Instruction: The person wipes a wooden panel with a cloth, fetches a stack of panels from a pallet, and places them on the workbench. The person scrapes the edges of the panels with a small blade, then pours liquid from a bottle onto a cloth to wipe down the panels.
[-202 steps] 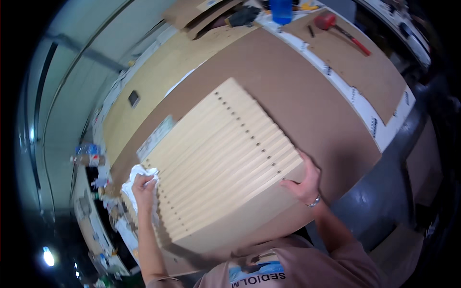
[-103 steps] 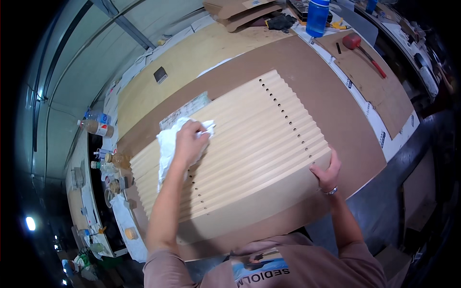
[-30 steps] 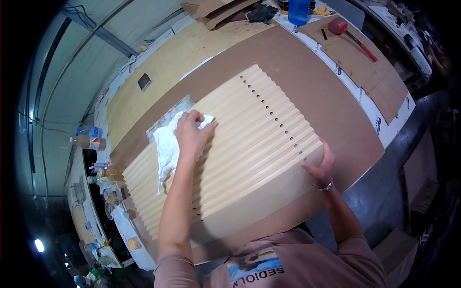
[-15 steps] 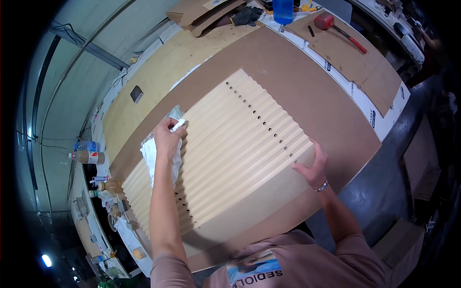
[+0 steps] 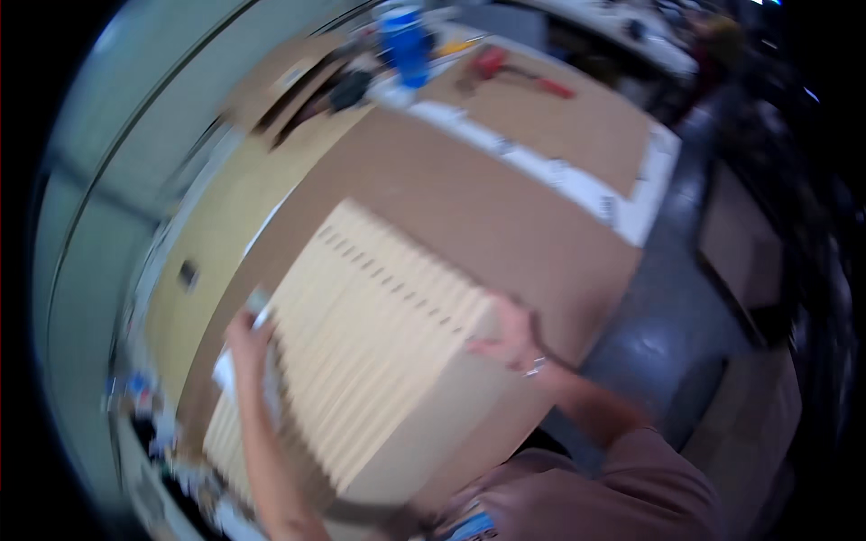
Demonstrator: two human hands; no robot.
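Pale wooden boards (image 5: 379, 334) lie side by side as one ridged block, with a row of dark holes near their far ends. Motion blur softens their edges. At the block's left side my left hand (image 5: 247, 341) is closed on a crumpled white cloth (image 5: 224, 374), which hangs beneath the fingers. My right hand (image 5: 511, 335) grips the right-hand corner of the block, thumb on the near side and fingers around the far side. Part of the boards is hidden behind my left forearm.
Under the boards is a brown sheet (image 5: 451, 189) on the workbench. Toward the back stand a blue bottle (image 5: 406, 50) and a red mallet (image 5: 519, 70) on cardboard. Dark gloves (image 5: 350, 88) lie by a cardboard box (image 5: 280, 86). A small dark object (image 5: 188, 274) sits at left.
The whole view has shifted and blurred, so the bench and boards appear farther left and lower. My left hand still holds the cloth, and my right hand stays at the boards' corner.
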